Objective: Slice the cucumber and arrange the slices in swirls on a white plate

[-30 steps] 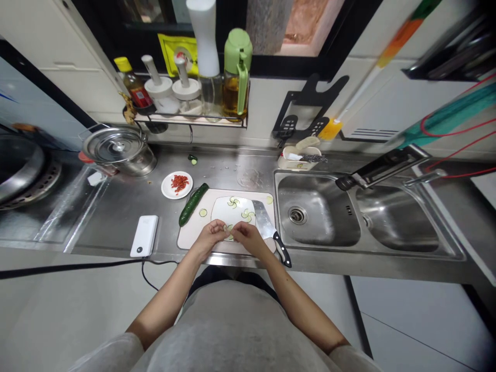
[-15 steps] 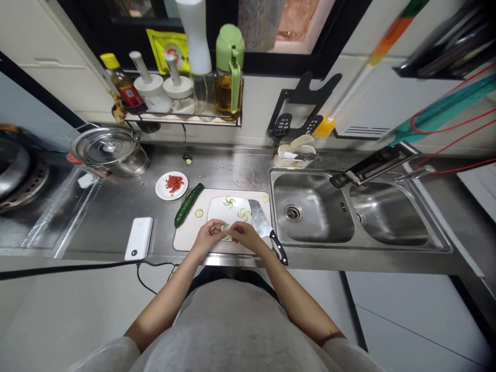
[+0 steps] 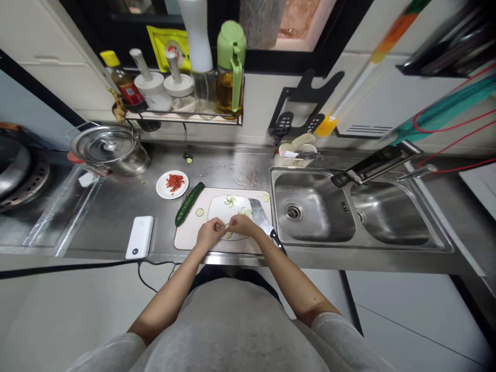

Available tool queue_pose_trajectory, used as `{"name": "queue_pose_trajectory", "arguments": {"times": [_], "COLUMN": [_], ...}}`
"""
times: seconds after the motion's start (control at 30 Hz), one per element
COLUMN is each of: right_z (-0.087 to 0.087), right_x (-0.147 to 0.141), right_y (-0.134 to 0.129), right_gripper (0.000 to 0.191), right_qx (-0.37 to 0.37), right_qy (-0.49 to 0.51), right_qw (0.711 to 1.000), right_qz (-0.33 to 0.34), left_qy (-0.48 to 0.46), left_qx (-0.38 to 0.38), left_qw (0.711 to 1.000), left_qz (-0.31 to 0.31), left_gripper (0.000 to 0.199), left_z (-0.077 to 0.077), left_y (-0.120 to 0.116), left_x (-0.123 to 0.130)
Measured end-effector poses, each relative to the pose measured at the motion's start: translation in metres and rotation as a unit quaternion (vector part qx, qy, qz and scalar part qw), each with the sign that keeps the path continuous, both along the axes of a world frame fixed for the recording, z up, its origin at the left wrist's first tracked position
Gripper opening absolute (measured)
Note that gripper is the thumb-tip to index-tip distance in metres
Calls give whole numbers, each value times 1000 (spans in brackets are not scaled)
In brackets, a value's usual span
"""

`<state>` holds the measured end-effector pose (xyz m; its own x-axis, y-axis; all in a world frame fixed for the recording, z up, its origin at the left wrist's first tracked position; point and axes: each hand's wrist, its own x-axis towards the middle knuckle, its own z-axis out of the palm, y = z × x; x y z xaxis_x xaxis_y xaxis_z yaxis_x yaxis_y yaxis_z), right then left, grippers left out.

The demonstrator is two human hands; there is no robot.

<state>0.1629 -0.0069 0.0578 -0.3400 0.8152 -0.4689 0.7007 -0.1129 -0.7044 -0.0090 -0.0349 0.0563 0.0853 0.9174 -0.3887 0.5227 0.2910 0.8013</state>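
Observation:
Over the front of a white plate (image 3: 217, 207), my left hand (image 3: 210, 232) and my right hand (image 3: 241, 226) pinch small pale green cucumber pieces between their fingertips, close together. Curved cucumber slices (image 3: 230, 201) form a swirl at the plate's back, and another group lies partly behind my right hand. The plate rests on a pale cutting board (image 3: 188, 241). A cucumber (image 3: 189, 204) lies along the board's left edge, with a round slice (image 3: 199, 212) beside it. A knife (image 3: 260, 216) lies at the right, its black handle partly hidden by my right forearm.
A small plate of red berries (image 3: 172, 185) and a white power bank (image 3: 140, 237) are to the left. A lidded steel pot (image 3: 110, 150) stands farther back. The double sink (image 3: 313, 206) adjoins the board's right side. Bottles fill a rack (image 3: 186, 119) behind.
My right hand has moved slightly back and its fingers have turned, covering more of the right-hand slice group. My left hand stays near the plate's front with its fingers more curled.

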Motion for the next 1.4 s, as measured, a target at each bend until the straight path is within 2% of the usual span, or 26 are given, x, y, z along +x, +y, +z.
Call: {"name": "queue_pose_trajectory", "arguments": {"times": [0.17, 0.3, 0.8, 0.93, 1.03, 1.2, 1.4], "right_z": [-4, -5, -1, 3, 4, 4, 6], "right_x": [-4, -4, -14, -15, -15, -14, -14], "right_y": [1, 4, 4, 4, 5, 4, 3], "right_gripper": [12, 14, 6, 6, 9, 13, 13], "right_qx": [9, 11, 14, -5, -11, -17, -23], "right_qy": [-50, -63, -138, -177, -186, -190, -190], "right_qw": [999, 998, 990, 983, 981, 980, 980], "right_qz": [14, 7, 16, 37, 52, 51, 47], "left_qy": [97, 141, 190, 217, 243, 259, 270], "left_qx": [-14, -7, 13, 11, 22, 39, 46], "left_qw": [995, 989, 978, 972, 963, 948, 943], "left_qz": [-25, -41, -82, -90, -115, -179, -191], "left_gripper": [8, 7, 5, 6, 17, 19, 20], "left_z": [7, 7, 1, -2, -5, -6, -4], "left_y": [-3, -1, 0, 0, 1, 2, 2], "left_x": [6, 10, 12, 13, 13, 10, 10]}}
